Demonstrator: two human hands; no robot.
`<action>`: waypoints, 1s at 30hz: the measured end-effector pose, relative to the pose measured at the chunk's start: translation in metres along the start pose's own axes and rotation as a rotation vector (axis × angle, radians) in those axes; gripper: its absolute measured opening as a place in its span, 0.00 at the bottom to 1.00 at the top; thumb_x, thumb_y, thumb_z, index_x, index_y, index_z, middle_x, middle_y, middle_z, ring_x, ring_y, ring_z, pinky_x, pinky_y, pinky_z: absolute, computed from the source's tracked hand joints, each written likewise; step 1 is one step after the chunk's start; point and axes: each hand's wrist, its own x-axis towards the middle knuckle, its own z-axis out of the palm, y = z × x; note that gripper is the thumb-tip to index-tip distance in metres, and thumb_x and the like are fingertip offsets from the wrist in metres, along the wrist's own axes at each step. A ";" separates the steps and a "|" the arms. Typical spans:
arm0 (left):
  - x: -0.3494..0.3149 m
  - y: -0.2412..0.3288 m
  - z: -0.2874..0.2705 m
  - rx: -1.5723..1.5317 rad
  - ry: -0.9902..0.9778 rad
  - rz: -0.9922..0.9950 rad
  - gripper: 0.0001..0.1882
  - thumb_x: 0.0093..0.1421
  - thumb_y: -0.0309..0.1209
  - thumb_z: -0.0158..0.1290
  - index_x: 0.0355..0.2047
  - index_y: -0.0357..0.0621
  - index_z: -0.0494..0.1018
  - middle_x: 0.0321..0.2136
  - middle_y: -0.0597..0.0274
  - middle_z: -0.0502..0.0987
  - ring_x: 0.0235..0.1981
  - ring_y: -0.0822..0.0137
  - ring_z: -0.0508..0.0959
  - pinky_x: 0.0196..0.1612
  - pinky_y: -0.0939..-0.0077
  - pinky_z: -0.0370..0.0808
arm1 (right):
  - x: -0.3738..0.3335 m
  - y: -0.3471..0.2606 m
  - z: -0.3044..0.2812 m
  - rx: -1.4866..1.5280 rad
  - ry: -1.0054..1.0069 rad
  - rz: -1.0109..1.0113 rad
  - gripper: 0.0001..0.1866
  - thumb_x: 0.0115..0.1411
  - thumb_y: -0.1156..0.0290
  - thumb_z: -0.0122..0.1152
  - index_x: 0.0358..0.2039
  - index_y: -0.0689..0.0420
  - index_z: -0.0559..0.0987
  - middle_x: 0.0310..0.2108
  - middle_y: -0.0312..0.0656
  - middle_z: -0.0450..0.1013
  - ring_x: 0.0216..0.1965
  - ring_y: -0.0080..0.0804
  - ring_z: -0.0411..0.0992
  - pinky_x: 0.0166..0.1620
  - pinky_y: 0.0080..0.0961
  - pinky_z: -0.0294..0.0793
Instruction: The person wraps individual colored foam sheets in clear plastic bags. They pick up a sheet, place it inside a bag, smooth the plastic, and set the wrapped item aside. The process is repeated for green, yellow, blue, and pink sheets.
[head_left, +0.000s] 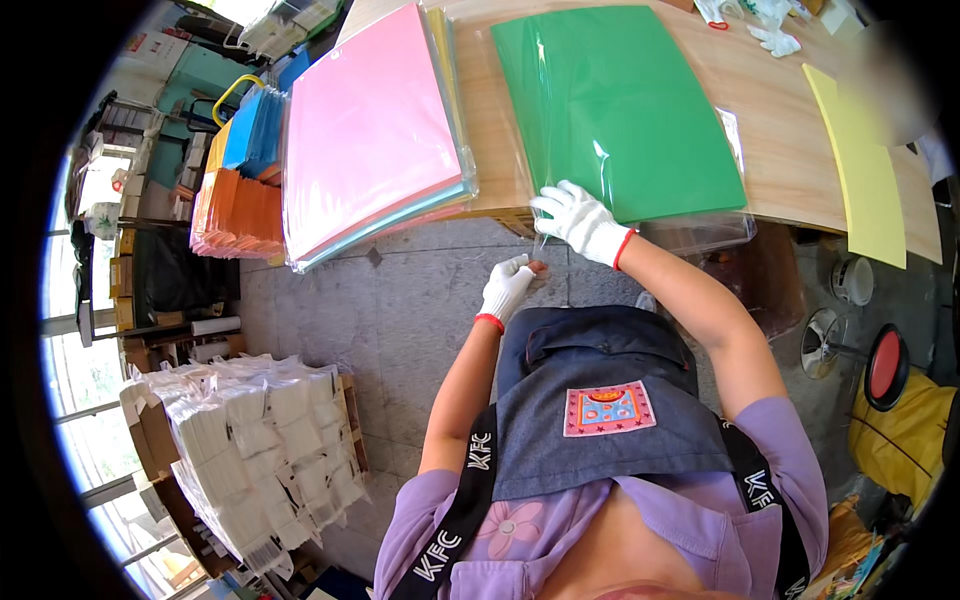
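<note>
A stack of green sheets (620, 110) in a clear plastic sleeve (690, 232) lies on the wooden table, its near edge at the table's front. My right hand (585, 222), in a white knitted glove with a red cuff, is at the sleeve's near left corner, its fingers bent around the plastic there. Lower and to the left, off the table's edge, my left hand (506, 290) is closed in a matching glove, with bare fingertips showing. A thin clear strip of plastic hangs between the two hands. What the left fingers hold is too small to make out.
Left of the green stack lie clear-wrapped pink sheets (370, 130) over other colours. Orange (235, 212) and blue bundles (254, 132) stand beyond them. Yellow sheets (860, 170) overhang the table's right side. White packs (265, 440) are piled at lower left; a red-topped stool (887, 367) stands right.
</note>
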 end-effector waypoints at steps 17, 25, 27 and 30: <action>0.072 -0.006 0.002 0.144 0.283 0.111 0.39 0.61 0.58 0.57 0.58 0.35 0.74 0.47 0.53 0.83 0.42 0.61 0.81 0.51 0.69 0.74 | -0.114 -0.062 -0.028 0.699 0.012 0.608 0.15 0.64 0.54 0.60 0.32 0.53 0.79 0.27 0.47 0.78 0.31 0.50 0.78 0.33 0.44 0.74; 0.049 0.058 0.039 -0.532 0.093 0.388 0.21 0.69 0.39 0.57 0.51 0.33 0.76 0.38 0.61 0.82 0.35 0.69 0.81 0.41 0.74 0.79 | -0.135 -0.074 -0.035 0.780 -0.113 0.624 0.10 0.61 0.61 0.60 0.35 0.53 0.80 0.35 0.47 0.81 0.38 0.49 0.79 0.39 0.43 0.76; 0.042 0.071 0.041 -0.648 -0.058 0.429 0.17 0.69 0.39 0.56 0.46 0.36 0.76 0.38 0.63 0.81 0.36 0.70 0.81 0.41 0.71 0.80 | -0.141 -0.080 -0.037 0.784 -0.164 0.623 0.10 0.61 0.61 0.59 0.34 0.53 0.80 0.35 0.47 0.81 0.38 0.49 0.79 0.40 0.42 0.76; 0.066 0.023 0.023 -0.724 -0.098 0.354 0.13 0.70 0.38 0.55 0.42 0.39 0.76 0.39 0.64 0.81 0.38 0.68 0.80 0.41 0.66 0.80 | -0.137 -0.076 -0.034 0.811 -0.146 0.593 0.10 0.61 0.61 0.59 0.34 0.53 0.80 0.35 0.46 0.81 0.39 0.48 0.79 0.40 0.42 0.76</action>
